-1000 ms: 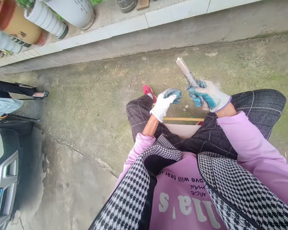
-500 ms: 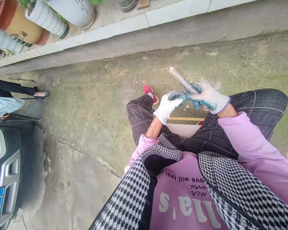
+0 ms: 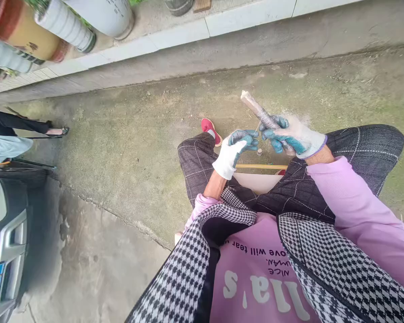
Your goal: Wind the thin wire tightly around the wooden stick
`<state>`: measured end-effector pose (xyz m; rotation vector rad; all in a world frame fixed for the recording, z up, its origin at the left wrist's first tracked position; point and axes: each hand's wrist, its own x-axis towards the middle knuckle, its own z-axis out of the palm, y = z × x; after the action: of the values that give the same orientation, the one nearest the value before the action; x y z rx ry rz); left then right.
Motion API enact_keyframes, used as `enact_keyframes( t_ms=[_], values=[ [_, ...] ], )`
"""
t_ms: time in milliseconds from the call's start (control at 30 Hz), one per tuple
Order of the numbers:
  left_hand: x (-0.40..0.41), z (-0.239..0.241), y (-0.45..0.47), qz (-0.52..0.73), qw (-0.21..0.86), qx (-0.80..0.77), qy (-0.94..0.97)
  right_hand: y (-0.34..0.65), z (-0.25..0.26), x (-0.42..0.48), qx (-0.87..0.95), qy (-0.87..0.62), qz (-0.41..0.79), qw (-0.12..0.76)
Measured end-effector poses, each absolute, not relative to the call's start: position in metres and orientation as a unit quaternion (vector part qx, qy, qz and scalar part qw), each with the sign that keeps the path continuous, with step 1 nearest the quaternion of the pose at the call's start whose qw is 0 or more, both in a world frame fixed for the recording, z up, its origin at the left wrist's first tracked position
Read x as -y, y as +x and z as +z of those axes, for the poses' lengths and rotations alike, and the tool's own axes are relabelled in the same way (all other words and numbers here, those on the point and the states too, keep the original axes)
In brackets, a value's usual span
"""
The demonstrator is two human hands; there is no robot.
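Observation:
My right hand (image 3: 291,136), in a white glove with blue-green fingers, is closed round a short grey stick (image 3: 256,109) wound with thin wire or thread; the stick points up and to the left. My left hand (image 3: 234,150), in the same kind of glove, is pinched shut just left of it, and a thin strand runs from its fingertips up toward the stick. Both hands hover above my knees, which are in dark checked trousers. A small pale object lies on the ground between my hands, too small to name.
I sit over mossy concrete; my red shoe (image 3: 211,130) is ahead. A yellow rod (image 3: 261,167) lies under my knees. A car front (image 3: 3,242) is at the left, another person's legs (image 3: 23,128) beyond it. Ceramic pots (image 3: 63,27) line a raised ledge.
The stick tipped lower and leftward, then rose a little. My left hand came up to the stick, then drew back slightly with a strand pinched in its fingers.

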<state>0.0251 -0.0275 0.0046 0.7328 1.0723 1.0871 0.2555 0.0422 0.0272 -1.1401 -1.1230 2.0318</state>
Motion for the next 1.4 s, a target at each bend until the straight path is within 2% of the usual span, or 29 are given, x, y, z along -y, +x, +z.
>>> enact_keyframes(
  t_ms=[167, 600, 1000, 1300, 1400],
  values=[
    [0.030, 0.010, 0.027, 0.490, 0.685, -0.468, 0.270, 0.257, 0.018, -0.043, 0.419, -0.397, 0.766, 0.285],
    [0.035, 0.019, 0.042, 0.393, 0.731, -0.508, 0.230, 0.251, 0.022, -0.037, 0.397, -0.353, 0.772, 0.349],
    [0.026, 0.002, 0.037, 0.416, 0.571, -0.578, 0.409, 0.248, 0.024, -0.038, 0.395, -0.378, 0.751, 0.370],
    [0.024, 0.010, 0.023, 0.364, 0.316, -0.618, 0.620, 0.245, 0.034, -0.027, 0.353, -0.346, 0.786, 0.372],
    [0.027, 0.013, 0.026, 0.342, 0.285, -0.618, 0.648, 0.243, 0.032, -0.027, 0.333, -0.344, 0.794, 0.374]
  ],
)
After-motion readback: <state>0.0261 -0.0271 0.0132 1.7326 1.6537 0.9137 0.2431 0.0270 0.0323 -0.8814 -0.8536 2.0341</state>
